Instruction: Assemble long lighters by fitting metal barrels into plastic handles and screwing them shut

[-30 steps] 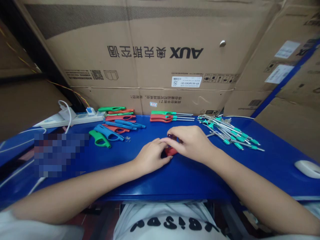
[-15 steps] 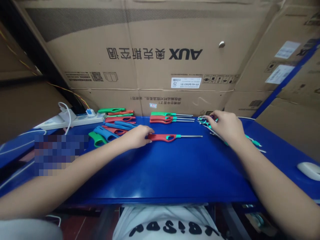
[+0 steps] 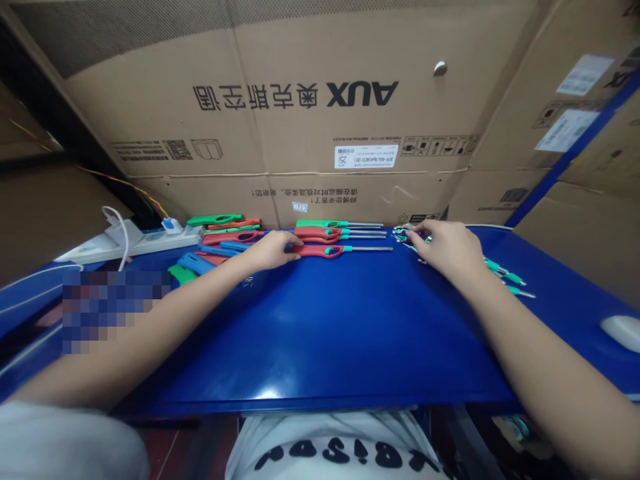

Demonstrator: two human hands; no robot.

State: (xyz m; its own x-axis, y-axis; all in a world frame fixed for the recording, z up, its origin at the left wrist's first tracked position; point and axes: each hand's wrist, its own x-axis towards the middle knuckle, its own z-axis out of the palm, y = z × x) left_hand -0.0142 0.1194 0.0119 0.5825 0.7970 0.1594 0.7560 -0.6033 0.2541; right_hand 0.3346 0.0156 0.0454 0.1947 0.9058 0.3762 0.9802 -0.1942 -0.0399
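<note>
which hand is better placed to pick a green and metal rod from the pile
Probably the right. The right hand is at the green and metal rods, its fingertips among them, while the left hand is farther off, at the handle end of a red lighter.

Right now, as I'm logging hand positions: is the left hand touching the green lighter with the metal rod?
No, the left hand holds the handle end of the front red lighter.
</note>
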